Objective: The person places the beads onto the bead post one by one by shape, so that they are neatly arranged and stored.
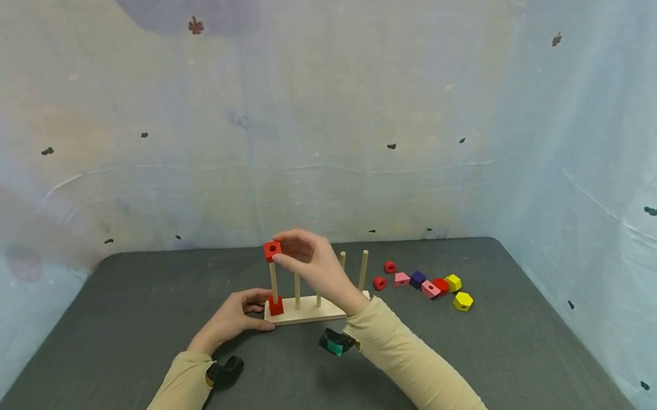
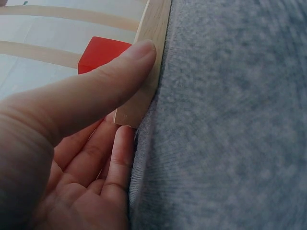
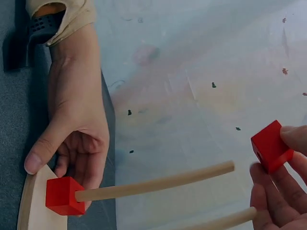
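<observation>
My right hand (image 1: pixel 323 270) pinches a red cube (image 1: pixel 270 255) with a hole through it, thumb on one side and fingers on the other. The cube is over the leftmost peg (image 1: pixel 273 281) of a wooden peg stand (image 1: pixel 308 314). In the right wrist view a small gap shows between the held cube (image 3: pixel 272 147) and the peg's tip. Another red cube (image 3: pixel 64 196) sits at the foot of that peg, against the base. My left hand (image 1: pixel 232 319) grips the left end of the base, its thumb (image 2: pixel 115 79) along the front edge and its fingers at the end.
Right of the stand lie loose beads: red ones (image 1: pixel 380 283), pink ones (image 1: pixel 401 279), a dark purple one (image 1: pixel 417 279) and yellow ones (image 1: pixel 463 301). The other pegs (image 1: pixel 364 270) stand bare, partly behind my right hand. A pale patterned curtain (image 1: pixel 319 131) surrounds the grey table (image 1: pixel 132 311).
</observation>
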